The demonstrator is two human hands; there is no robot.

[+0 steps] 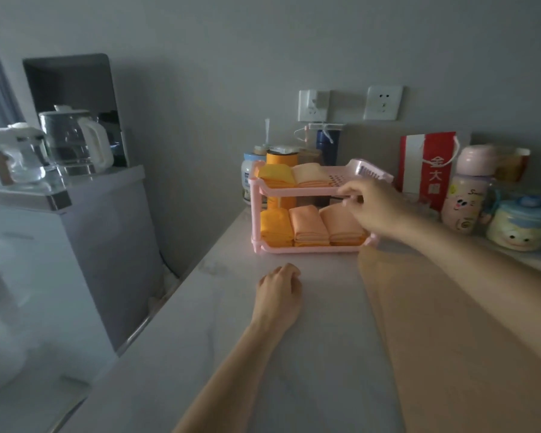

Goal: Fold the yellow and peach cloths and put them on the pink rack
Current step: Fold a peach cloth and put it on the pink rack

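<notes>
Head view: a perforated plastic pink rack holds soft folded yellow cloths and peach cloths on both tiers. The right hand curls at its upper front rail; whether it grips the rail is unclear. The left hand rests loosely curled on the marbled counter, just before the rack.

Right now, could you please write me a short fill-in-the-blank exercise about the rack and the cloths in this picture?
The pink rack has ___ shelves.
Its top shelf holds one yellow cloth and one cloth coloured ___.
The bottom shelf holds ___ peach cloths beside a yellow one.
The right hand reaches to the rack's ___ shelf.
Missing words: two; peach; two; top.
</notes>
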